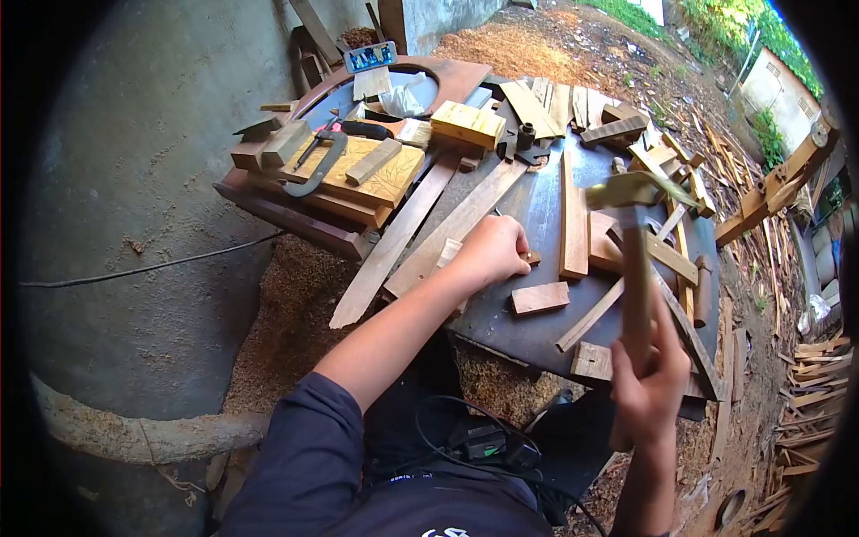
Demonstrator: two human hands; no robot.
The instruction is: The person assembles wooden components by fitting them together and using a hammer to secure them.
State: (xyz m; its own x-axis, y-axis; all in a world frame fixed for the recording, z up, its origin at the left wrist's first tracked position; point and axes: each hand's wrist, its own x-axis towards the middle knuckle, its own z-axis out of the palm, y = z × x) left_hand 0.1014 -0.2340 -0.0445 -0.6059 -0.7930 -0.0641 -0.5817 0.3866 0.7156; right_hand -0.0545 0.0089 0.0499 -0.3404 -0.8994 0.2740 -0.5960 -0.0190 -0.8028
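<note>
My right hand (653, 380) is wrapped round the wooden handle of a hammer (637, 277), raised above the right part of the dark work table, its metal head uppermost. Low over the table, my left hand (492, 251) is closed. A small brown wood piece (534, 258) shows at its fingertips and a thin dark tip pokes up behind the knuckles; what the fingers grip is mostly hidden. Just right of that hand lies a short wood block (540, 298). A long wooden board (483, 210) runs behind my left hand, and an upright-lying wood strip (574, 215) is farther right.
On the left stand a carved yellowish board (394, 183), a C-clamp (319, 166) and a brush (413, 132). A yellow wood block (467, 123) sits at the back, a phone (369, 57) beyond it. Several offcuts crowd the table's right side. A wall (152, 179) borders the left.
</note>
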